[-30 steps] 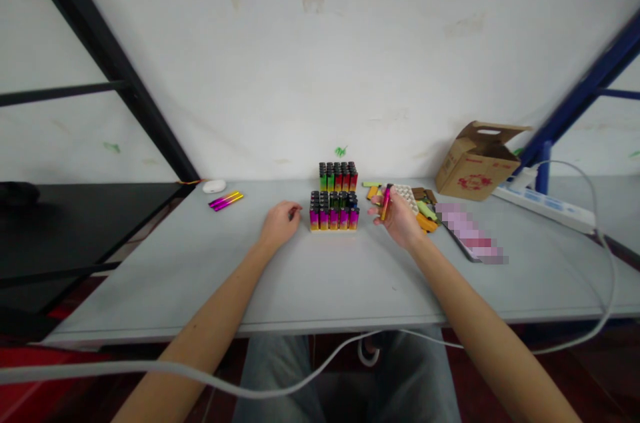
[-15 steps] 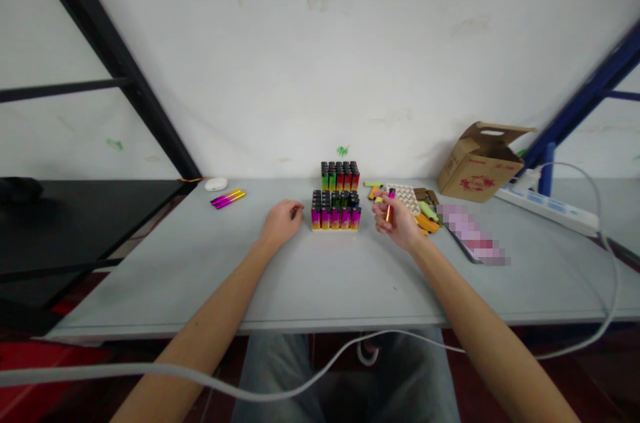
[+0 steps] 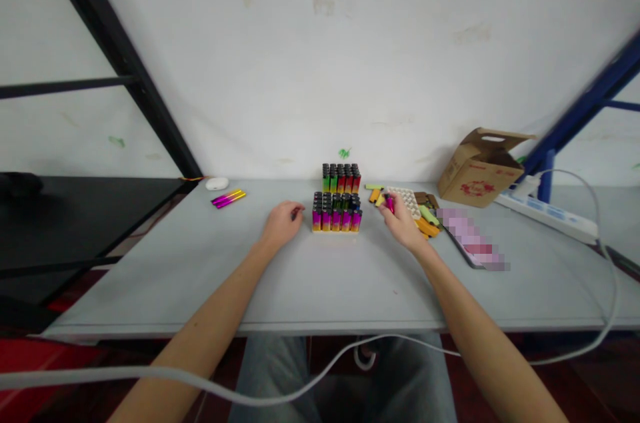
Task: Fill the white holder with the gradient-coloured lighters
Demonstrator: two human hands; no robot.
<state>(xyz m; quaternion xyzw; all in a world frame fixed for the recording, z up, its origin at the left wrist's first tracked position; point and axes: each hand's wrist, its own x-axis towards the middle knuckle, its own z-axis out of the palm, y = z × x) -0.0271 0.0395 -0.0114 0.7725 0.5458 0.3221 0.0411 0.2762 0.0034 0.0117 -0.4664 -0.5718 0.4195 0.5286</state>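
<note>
My right hand is closed around a purple lighter at the right of the lighter rack, close to some yellow and green pieces. My left hand rests on the table to the left of the rack, fingers curled. A small dark spot shows at its fingertips, too small to name. Between the hands, upright purple-and-gold lighters with black tops fill the front row of a pale tray; green and blue ones stand behind them. Farther back is a second block of green and red lighters.
Purple-and-gold lighter bodies lie at left near a white case. At right are an egg-carton-like pale tray, yellow pieces, a blurred pink phone-like object, a cardboard box and a power strip.
My right hand has moved slightly right and turned, tipping the lighter so that less of it shows. The left hand stays in place. The view has shifted a little.
</note>
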